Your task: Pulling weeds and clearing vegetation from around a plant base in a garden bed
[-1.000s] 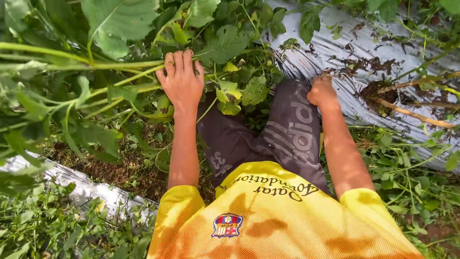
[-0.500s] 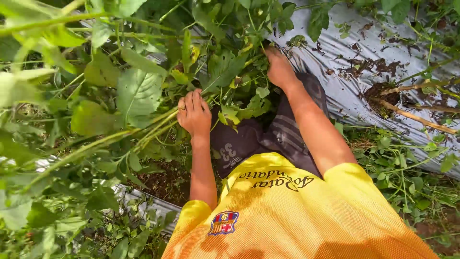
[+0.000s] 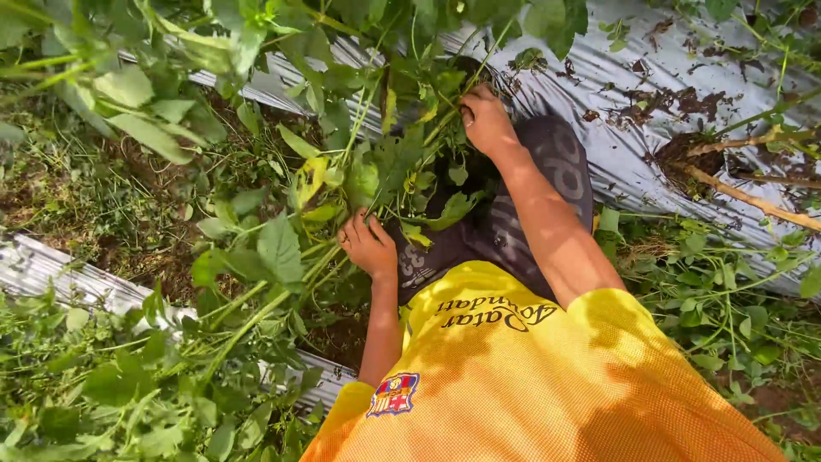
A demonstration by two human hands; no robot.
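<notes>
Two hands, left hand point(image 3: 369, 246) and right hand point(image 3: 486, 120), fingers clenched on thin green leafy stems point(image 3: 342, 184)

Leaves point(image 3: 402, 162) hide the fingertips of both hands among green stems point(image 3: 282, 291).

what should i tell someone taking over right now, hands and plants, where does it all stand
Left hand: closed around a bunch of green stems low beside the knee, leaves trailing off to the left.
Right hand: reached further forward, fingers closed in the leafy plant at the edge of the silver plastic sheet.
Done: a bundle of stems is gathered in the left hand.
Left: the plant under the right hand is gripped; whether it is free of the ground cannot be seen. More leafy growth stands all around.
</notes>
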